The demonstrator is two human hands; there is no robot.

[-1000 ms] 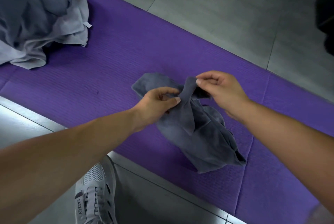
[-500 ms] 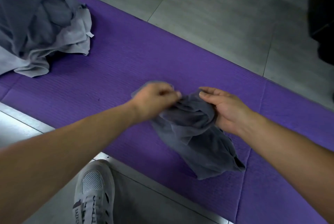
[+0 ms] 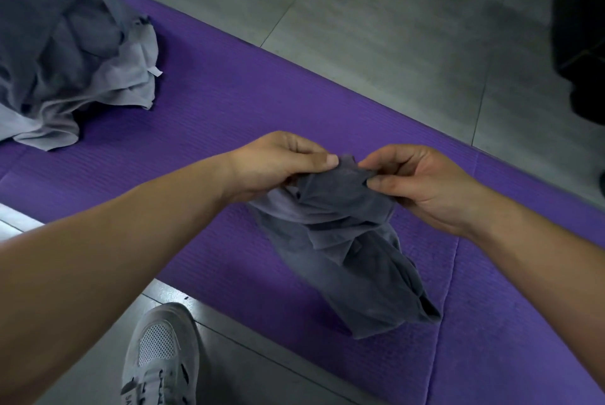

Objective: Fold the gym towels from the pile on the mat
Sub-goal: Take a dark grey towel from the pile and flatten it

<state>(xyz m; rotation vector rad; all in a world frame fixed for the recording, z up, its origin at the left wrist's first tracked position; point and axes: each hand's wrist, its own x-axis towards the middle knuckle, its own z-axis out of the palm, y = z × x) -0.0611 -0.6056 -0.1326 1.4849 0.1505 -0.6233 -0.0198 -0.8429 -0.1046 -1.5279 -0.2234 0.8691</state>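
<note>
Hands, left hand [image 3: 281,164] and right hand [image 3: 422,183], pinch neighbouring spots atop the crumpled dark grey cloth towel [image 3: 347,241], its bulk trailing toward the person on the purple ribbed mat [image 3: 229,103].

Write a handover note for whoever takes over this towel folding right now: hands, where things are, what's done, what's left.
Left hand: pinching the top edge of the dark grey towel.
Right hand: pinching the same edge, close beside it.
Towel: bunched, lower end lying on the purple mat.
Pile: far left of the mat, unfolded.
Done: one towel taken up; no folded towel in view.
Left: spread and fold this one, then the pile.
</note>
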